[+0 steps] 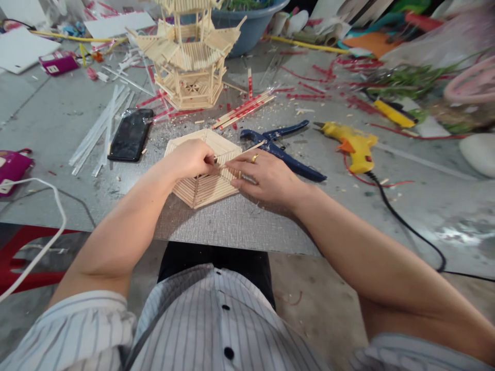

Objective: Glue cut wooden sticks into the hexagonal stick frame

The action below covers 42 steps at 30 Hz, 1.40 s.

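Observation:
A hexagonal panel of thin wooden sticks (211,191) lies on the table near its front edge. Over its upper left part is my left hand (192,158), fingers closed in a pinch. My right hand (263,172), with a ring on one finger, rests on the panel's right side, its fingers closed on a single wooden stick (253,148) that slants up to the right. The stick's lower end runs towards my left fingertips, which hide what they hold. Just behind my right hand lies a dark blue cutter (284,149).
Behind the panel stands a wooden-stick pagoda (189,62). To the left are a black phone (130,135) and clear strips (98,129). Wrapped chopsticks (243,111) lie behind, a yellow glue gun (350,144) with its cord to the right. A blue basin (247,28) stands farther back.

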Motion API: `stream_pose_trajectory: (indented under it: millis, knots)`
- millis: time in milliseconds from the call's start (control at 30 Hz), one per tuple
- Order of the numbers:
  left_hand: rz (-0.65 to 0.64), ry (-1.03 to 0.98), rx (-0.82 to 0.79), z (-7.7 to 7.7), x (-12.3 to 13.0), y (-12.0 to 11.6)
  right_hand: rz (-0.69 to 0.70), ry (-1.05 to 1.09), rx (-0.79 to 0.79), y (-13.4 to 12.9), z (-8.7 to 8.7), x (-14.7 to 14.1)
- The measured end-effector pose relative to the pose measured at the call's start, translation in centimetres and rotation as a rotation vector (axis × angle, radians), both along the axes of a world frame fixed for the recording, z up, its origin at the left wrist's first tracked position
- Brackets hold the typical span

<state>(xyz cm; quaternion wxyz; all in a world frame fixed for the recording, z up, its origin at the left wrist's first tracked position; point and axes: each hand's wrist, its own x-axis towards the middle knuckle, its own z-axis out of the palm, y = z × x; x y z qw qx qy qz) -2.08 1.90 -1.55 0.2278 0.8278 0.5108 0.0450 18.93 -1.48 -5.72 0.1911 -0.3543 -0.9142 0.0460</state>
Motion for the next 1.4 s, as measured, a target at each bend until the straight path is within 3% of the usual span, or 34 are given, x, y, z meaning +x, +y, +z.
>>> stream_pose_trajectory:
  millis: [567,1133,1300,1400]
  knots:
    - [0.01,0.058,-0.078,1.4,-0.2,-0.4,0.0,-0.061,0.028,0.0,0.1,0.0]
    - [-0.072,0.119,-0.045,0.6,-0.2,0.0,0.011,-0.065,0.013,-0.1,0.6,-0.1]
    - [-0.051,0.094,-0.033,0.4,-0.2,0.0,-0.007,0.02,0.002,0.1,0.0,0.1]
    - [-0.043,0.032,-0.002,0.6,-0.1,0.0,-0.11,0.144,0.045,0.1,0.0,0.3]
